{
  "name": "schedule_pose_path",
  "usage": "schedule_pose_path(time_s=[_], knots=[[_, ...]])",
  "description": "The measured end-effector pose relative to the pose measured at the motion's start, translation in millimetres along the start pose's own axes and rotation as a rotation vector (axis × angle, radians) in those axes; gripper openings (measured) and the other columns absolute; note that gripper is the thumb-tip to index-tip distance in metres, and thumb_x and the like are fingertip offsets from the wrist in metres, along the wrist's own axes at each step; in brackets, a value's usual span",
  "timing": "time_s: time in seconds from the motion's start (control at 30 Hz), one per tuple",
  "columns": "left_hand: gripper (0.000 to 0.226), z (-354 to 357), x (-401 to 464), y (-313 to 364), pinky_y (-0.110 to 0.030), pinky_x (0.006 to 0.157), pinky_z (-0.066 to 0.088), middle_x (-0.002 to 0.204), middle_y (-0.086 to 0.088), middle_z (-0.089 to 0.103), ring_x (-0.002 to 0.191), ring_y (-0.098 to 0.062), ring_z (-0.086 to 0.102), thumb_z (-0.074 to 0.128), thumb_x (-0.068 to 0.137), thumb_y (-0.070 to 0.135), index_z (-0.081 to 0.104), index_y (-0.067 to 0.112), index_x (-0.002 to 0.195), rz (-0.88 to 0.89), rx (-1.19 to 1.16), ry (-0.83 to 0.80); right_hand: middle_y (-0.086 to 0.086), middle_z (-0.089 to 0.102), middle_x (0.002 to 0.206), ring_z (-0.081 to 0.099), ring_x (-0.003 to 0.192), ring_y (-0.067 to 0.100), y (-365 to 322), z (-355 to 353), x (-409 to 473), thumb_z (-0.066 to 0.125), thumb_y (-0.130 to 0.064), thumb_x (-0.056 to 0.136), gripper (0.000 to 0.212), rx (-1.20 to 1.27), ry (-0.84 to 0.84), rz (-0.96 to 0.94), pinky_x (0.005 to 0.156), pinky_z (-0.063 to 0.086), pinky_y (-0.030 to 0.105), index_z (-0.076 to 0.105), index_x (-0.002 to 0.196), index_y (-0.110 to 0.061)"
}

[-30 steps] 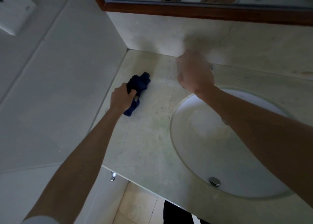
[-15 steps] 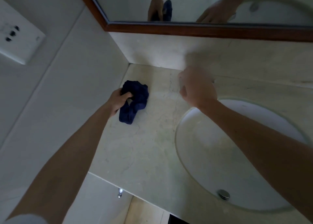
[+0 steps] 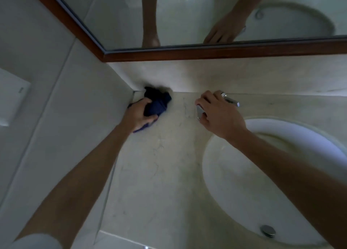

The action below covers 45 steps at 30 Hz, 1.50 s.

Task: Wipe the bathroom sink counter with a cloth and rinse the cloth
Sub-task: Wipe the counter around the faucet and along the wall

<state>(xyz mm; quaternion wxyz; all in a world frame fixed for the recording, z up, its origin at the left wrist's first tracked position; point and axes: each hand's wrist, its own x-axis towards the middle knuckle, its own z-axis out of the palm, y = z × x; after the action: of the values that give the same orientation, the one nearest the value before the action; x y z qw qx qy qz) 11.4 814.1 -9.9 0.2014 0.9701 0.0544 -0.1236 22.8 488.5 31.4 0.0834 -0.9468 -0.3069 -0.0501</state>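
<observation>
A dark blue cloth (image 3: 157, 103) is bunched in the far left corner of the pale marble counter (image 3: 159, 173), against the wall. My left hand (image 3: 139, 115) grips it from the near side and presses it onto the stone. My right hand (image 3: 218, 113) lies over the chrome tap (image 3: 230, 99) behind the sink, fingers curled round a shiny metal part of it. The white oval sink (image 3: 262, 183) is set into the counter on the right, with a metal drain plug (image 3: 268, 231) at its near side.
A wood-framed mirror (image 3: 187, 55) hangs just above the marble backsplash and reflects both arms. A tiled side wall (image 3: 56, 117) bounds the counter on the left, with a white plate (image 3: 11, 96) on it. The counter's front edge runs at the bottom.
My left hand has pushed the cloth away from me, from the mid-left counter into the back corner. My right hand stayed at the tap. The camera has tilted up, showing more mirror.
</observation>
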Motion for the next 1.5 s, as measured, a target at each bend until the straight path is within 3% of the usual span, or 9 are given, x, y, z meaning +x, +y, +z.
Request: schedule_pose_path(time_s=[0.23, 0.43, 0.6, 0.7, 0.8, 1.0, 1.2, 1.3, 1.5], knots=[[0.067, 8.4, 15.6, -25.7, -0.026, 0.082, 0.045, 0.115, 0.003, 0.056, 0.103, -0.015, 0.058, 0.09, 0.065, 0.053, 0.058, 0.021, 0.115, -0.042, -0.165, -0.032, 0.001, 0.057, 0.111, 0.054, 0.103, 0.024, 1.3, 1.2, -0.3, 0.059, -0.023, 0.083, 0.026, 0.012, -0.014, 0.009, 0.053, 0.028, 0.025, 0.061, 0.109, -0.02], [0.041, -16.9, 26.6, -21.0, -0.029, 0.06, 0.034, 0.072, 0.004, 0.053, 0.069, -0.014, 0.052, 0.074, 0.078, 0.051, 0.053, 0.016, 0.079, -0.051, -0.154, -0.246, 0.002, 0.056, 0.114, 0.053, 0.105, 0.024, 1.3, 0.1, 0.0, 0.06, -0.02, 0.083, 0.027, 0.075, -0.021, 0.012, 0.052, 0.037, 0.026, 0.06, 0.11, -0.018], [0.036, -24.9, 50.2, -45.6, -0.038, 0.075, 0.047, 0.103, -0.011, 0.065, 0.095, -0.032, 0.062, 0.07, 0.091, 0.041, 0.059, 0.011, 0.107, -0.091, 0.027, 0.026, 0.002, 0.056, 0.113, 0.053, 0.105, 0.024, 1.8, -0.9, 0.4, 0.061, -0.02, 0.083, 0.026, 0.067, -0.008, 0.015, 0.051, 0.032, 0.026, 0.061, 0.109, -0.018], [0.055, -10.5, 56.5, -30.6, -0.046, 0.102, 0.045, 0.143, -0.019, 0.047, 0.129, -0.038, 0.046, 0.07, 0.091, 0.029, 0.049, 0.008, 0.138, -0.1, 0.156, 0.094, 0.002, 0.056, 0.113, 0.052, 0.105, 0.024, 1.7, -0.2, 0.6, 0.061, -0.02, 0.082, 0.026, 0.074, -0.009, 0.013, 0.052, 0.038, 0.027, 0.061, 0.109, -0.018], [0.051, 8.3, 50.2, -9.6, -0.048, 0.106, 0.042, 0.143, -0.024, 0.047, 0.126, -0.041, 0.047, 0.057, 0.097, 0.024, 0.046, 0.001, 0.141, -0.226, 0.079, 0.189, 0.002, 0.056, 0.111, 0.053, 0.103, 0.024, 1.5, -0.7, 0.0, 0.062, -0.019, 0.082, 0.025, 0.072, -0.002, 0.018, 0.052, 0.04, 0.027, 0.062, 0.107, -0.017], [0.073, 42.5, 47.2, 3.5, -0.045, 0.112, 0.031, 0.139, -0.021, 0.053, 0.129, -0.038, 0.048, 0.036, 0.1, 0.061, 0.053, -0.001, 0.136, -0.568, -0.039, 0.388, 0.002, 0.057, 0.111, 0.054, 0.102, 0.024, 1.2, 1.2, -0.3, 0.061, -0.018, 0.081, 0.026, 0.071, 0.017, 0.013, 0.052, 0.035, 0.026, 0.062, 0.107, -0.017], [0.056, 37.1, 62.3, -18.8, -0.045, 0.077, 0.05, 0.084, -0.017, 0.065, 0.079, -0.036, 0.061, 0.035, 0.105, 0.048, 0.062, 0.003, 0.083, -0.089, 0.269, 0.553, 0.001, 0.055, 0.115, 0.051, 0.105, 0.022, 2.2, 3.9, -0.1, 0.061, -0.02, 0.082, 0.029, 0.093, 0.021, 0.019, 0.051, 0.039, 0.028, 0.061, 0.111, -0.018], [0.046, 29.0, 74.2, -29.4, -0.046, 0.08, 0.044, 0.092, -0.018, 0.062, 0.086, -0.037, 0.057, 0.037, 0.106, 0.042, 0.057, 0.005, 0.089, 0.125, 0.361, 0.494, 0.002, 0.057, 0.113, 0.053, 0.103, 0.024, 2.5, 4.9, -0.1, 0.063, -0.019, 0.081, 0.028, 0.076, 0.027, 0.014, 0.053, 0.036, 0.028, 0.063, 0.109, -0.016], [0.05, 37.3, 70.0, -34.9, -0.047, 0.078, 0.046, 0.102, -0.018, 0.062, 0.09, -0.038, 0.057, 0.025, 0.106, 0.042, 0.059, 0.006, 0.104, 0.145, 0.353, 0.361, 0.003, 0.055, 0.115, 0.052, 0.108, 0.026, 1.9, 2.4, -0.3, 0.062, -0.019, 0.083, 0.027, 0.105, 0.031, 0.027, 0.056, 0.05, 0.036, 0.061, 0.11, -0.016]])
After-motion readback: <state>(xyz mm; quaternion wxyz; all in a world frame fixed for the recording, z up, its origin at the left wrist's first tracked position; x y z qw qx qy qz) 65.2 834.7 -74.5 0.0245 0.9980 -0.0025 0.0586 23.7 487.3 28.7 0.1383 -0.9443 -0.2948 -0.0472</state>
